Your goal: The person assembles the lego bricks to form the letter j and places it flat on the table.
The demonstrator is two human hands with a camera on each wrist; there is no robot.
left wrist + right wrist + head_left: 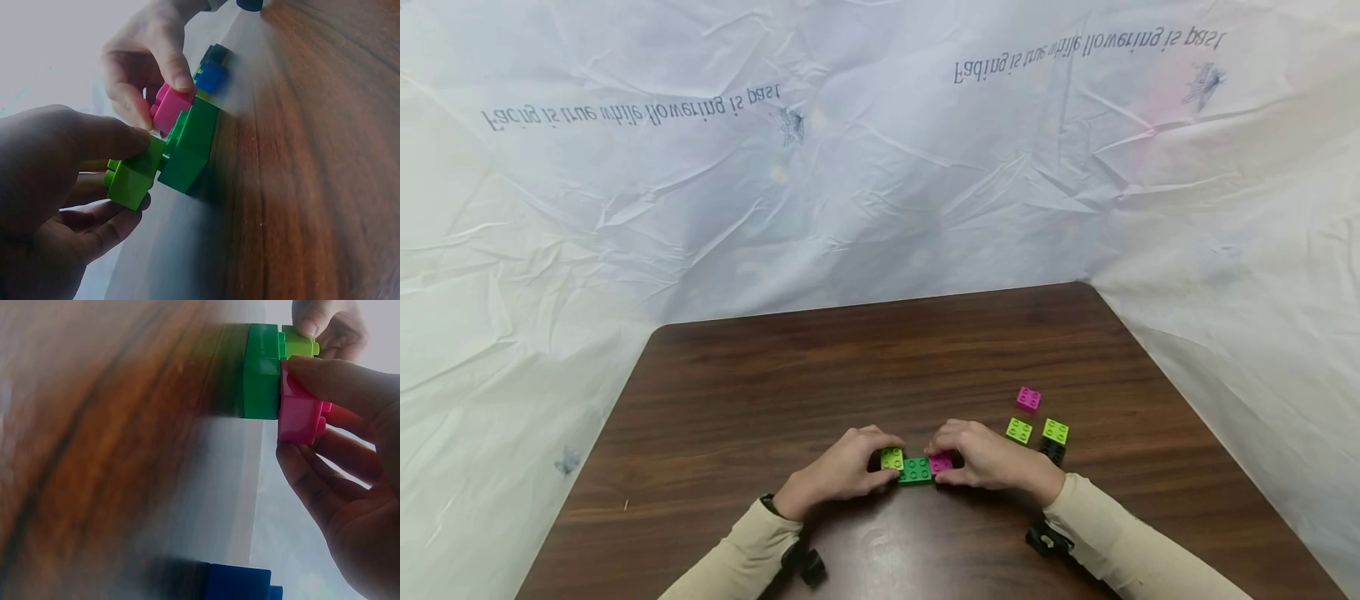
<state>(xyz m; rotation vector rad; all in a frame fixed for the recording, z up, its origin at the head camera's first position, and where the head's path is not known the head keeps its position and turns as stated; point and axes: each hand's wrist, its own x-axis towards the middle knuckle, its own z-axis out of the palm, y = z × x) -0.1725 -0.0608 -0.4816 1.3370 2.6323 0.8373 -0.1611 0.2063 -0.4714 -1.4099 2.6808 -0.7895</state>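
A green brick (914, 471) with several studs lies on the table between the two hands. My left hand (850, 462) pinches a small lime brick (892, 458) between thumb and fingers at the green brick's left end. At the right end, my right hand (981, 454) grips a small pink brick (940, 462). Seen from the right wrist, the pink brick (301, 419) meets the green brick's (261, 381) studded side and sticks out past its end. The left wrist view has the lime brick (134, 178) at the studs, also overhanging; whether it is pressed on I cannot tell.
Right of the right hand lie another pink brick (1028, 399), a lime brick (1018, 430), and a second lime brick (1056, 431) beside a dark brick (1052, 451). A blue brick (237, 582) shows in the right wrist view. White sheeting surrounds the brown table (820, 367).
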